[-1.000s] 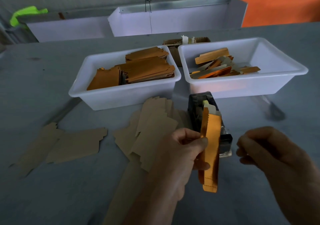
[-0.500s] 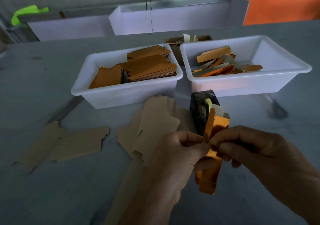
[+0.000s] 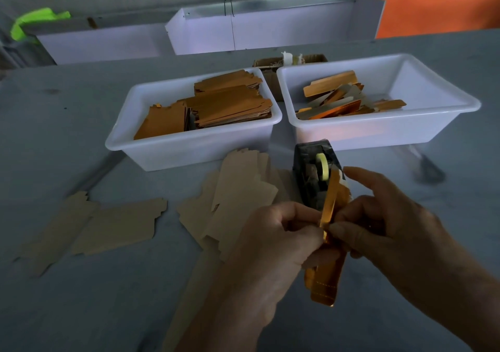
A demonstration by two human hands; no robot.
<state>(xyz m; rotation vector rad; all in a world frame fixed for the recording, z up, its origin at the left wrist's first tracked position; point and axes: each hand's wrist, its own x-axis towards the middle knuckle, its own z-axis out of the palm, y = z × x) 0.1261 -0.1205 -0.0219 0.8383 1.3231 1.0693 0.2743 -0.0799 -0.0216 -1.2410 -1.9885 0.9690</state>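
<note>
Above the near edge of the grey table (image 3: 81, 311), a little right of its middle, both hands hold one folded carton sleeve (image 3: 323, 284) off the surface. It is long, narrow and flat, made of thin card with a shiny orange-gold foil face that catches the light. A dotted crease line crosses it near its lower end, and its upper end stands edge-on and nearly upright. The left hand (image 3: 273, 240) curls its fingers round the sleeve's middle from the left. The right hand (image 3: 378, 230) pinches the same stretch between thumb and bent fingers, with the forefinger lifted beside the sleeve's top.

Just behind the sleeve stands a black tape dispenser (image 3: 304, 173) carrying a pale yellow roll. Matte brown card blanks (image 3: 238, 197) with notched ends lie fanned flat to its left. Toward the far edge sit two smooth white plastic tubs: the left tub (image 3: 189, 146) holds stacked flat orange blanks, and the right tub (image 3: 378, 135) holds loose folded sleeves.
</note>
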